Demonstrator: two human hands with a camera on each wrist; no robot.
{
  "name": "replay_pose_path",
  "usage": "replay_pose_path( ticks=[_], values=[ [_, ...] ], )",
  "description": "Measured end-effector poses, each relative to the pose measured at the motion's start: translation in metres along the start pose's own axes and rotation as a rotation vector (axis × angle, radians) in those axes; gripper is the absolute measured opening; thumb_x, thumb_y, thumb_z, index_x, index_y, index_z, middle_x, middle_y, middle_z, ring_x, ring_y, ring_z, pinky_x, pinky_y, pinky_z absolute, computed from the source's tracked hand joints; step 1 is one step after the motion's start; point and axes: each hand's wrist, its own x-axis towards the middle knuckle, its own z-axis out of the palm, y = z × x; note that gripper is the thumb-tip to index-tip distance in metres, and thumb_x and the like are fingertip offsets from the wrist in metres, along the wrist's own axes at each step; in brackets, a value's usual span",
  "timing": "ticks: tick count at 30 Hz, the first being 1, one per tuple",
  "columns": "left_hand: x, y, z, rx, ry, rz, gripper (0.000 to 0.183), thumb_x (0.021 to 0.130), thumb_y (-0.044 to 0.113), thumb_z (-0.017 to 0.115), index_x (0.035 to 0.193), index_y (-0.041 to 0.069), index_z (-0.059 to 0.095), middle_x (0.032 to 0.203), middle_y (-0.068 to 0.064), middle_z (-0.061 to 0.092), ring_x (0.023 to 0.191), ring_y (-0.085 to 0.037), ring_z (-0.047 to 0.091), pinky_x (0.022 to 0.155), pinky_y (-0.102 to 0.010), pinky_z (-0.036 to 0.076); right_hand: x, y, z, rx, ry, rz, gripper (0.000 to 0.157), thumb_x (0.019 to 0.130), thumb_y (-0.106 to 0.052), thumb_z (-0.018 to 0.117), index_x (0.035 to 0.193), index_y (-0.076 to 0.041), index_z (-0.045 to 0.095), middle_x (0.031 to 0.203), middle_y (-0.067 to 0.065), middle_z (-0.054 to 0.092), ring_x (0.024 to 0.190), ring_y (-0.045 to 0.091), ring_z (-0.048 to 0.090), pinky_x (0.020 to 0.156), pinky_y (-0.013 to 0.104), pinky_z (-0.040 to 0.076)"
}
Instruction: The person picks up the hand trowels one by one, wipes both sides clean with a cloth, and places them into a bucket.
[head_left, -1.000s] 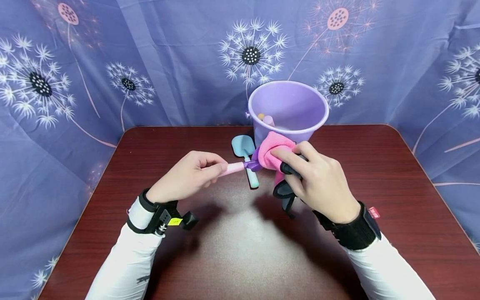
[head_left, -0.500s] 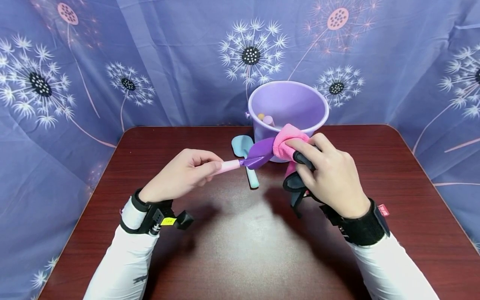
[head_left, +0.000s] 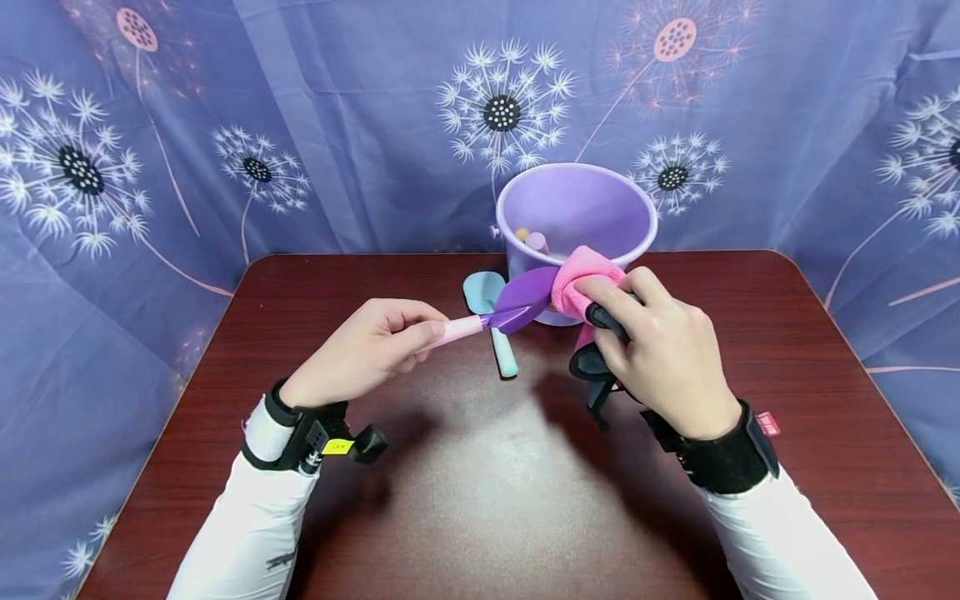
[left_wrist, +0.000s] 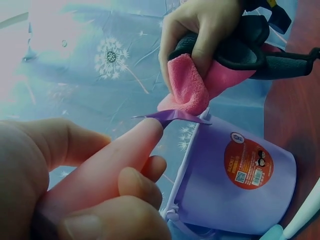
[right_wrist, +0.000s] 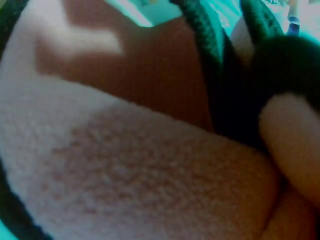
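My left hand (head_left: 375,346) grips the pink handle (left_wrist: 110,160) of a toy shovel whose purple blade (head_left: 517,302) points right, raised over the table. Bunched in my right hand (head_left: 663,346) is a pink cloth (head_left: 585,279) with dark edging, and it meets the blade's far end. In the left wrist view, that cloth (left_wrist: 187,87) folds down over the blade, which shows nearly edge-on. Close up, pink fabric (right_wrist: 125,170) fills most of the right wrist view. Behind the blade lies a light-blue toy shovel (head_left: 483,292) with a mint handle, partly covered from sight.
A purple bucket (head_left: 517,258) stands at the table's back, behind both hands, with a pink piece and a yellowish piece inside. Its round orange label (left_wrist: 248,161) faces the left wrist camera. A blue dandelion-print curtain (head_left: 360,125) hangs behind the brown table (head_left: 480,517).
The cloth and right hand have shifted right along the blade, so more purple shows. My left hand has moved slightly left, still holding the handle. Bucket and blue shovel stay put.
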Motion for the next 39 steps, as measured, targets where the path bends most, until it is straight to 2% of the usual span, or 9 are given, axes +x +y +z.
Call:
replay_pose_path(
  ticks=[5,17,20,29,34,39],
  values=[
    [0.001,-0.001,0.005,-0.025,0.001,-0.007,0.018,0.108,0.019,0.061,0.106,0.006,0.074,0.07,-0.006,0.05,0.058,-0.012,0.039,0.051,-0.025,0.03,0.0,-0.005,0.0,0.005,-0.023,-0.048,0.037,0.096,-0.015,0.058,0.129,-0.017,0.073,0.094,0.01,0.055,0.049,0.02,0.043,0.042,0.039,0.037],
    [0.006,-0.002,0.018,-0.003,0.026,-0.021,0.017,0.108,0.018,0.062,0.107,0.007,0.074,0.073,-0.006,0.055,0.06,-0.013,0.045,0.052,-0.024,0.037,0.0,-0.023,0.005,0.07,0.022,-0.165,0.031,0.098,-0.017,0.06,0.127,-0.02,0.073,0.089,0.007,0.052,0.051,0.016,0.038,0.04,0.035,0.034],
    [0.006,-0.001,0.02,0.006,0.029,-0.026,0.017,0.108,0.017,0.062,0.107,0.007,0.074,0.072,-0.005,0.056,0.06,-0.013,0.046,0.052,-0.024,0.037,0.0,-0.025,0.005,0.081,0.017,-0.194,0.029,0.099,-0.018,0.059,0.125,-0.019,0.073,0.09,0.007,0.053,0.053,0.017,0.041,0.041,0.036,0.036],
    [0.005,0.002,0.018,0.023,0.035,-0.03,0.017,0.107,0.019,0.062,0.106,0.007,0.075,0.073,-0.007,0.058,0.06,-0.014,0.047,0.052,-0.025,0.039,0.0,-0.026,0.006,0.112,-0.015,-0.279,0.04,0.09,-0.009,0.052,0.122,-0.018,0.073,0.094,0.007,0.055,0.062,0.019,0.046,0.045,0.037,0.042],
    [0.004,0.002,0.015,0.016,0.04,-0.028,0.017,0.108,0.019,0.062,0.107,0.007,0.074,0.074,-0.008,0.057,0.06,-0.014,0.046,0.052,-0.025,0.038,0.001,-0.024,0.005,0.107,-0.031,-0.285,0.041,0.09,-0.009,0.052,0.123,-0.019,0.073,0.094,0.007,0.055,0.063,0.019,0.047,0.045,0.037,0.042],
    [0.003,0.001,0.012,0.013,0.046,-0.024,0.017,0.108,0.02,0.062,0.107,0.007,0.074,0.075,-0.008,0.057,0.058,-0.013,0.045,0.051,-0.025,0.036,0.001,-0.017,0.003,0.082,-0.037,-0.241,0.036,0.091,-0.01,0.056,0.122,-0.019,0.073,0.092,0.005,0.053,0.059,0.018,0.046,0.043,0.036,0.04]
  ],
)
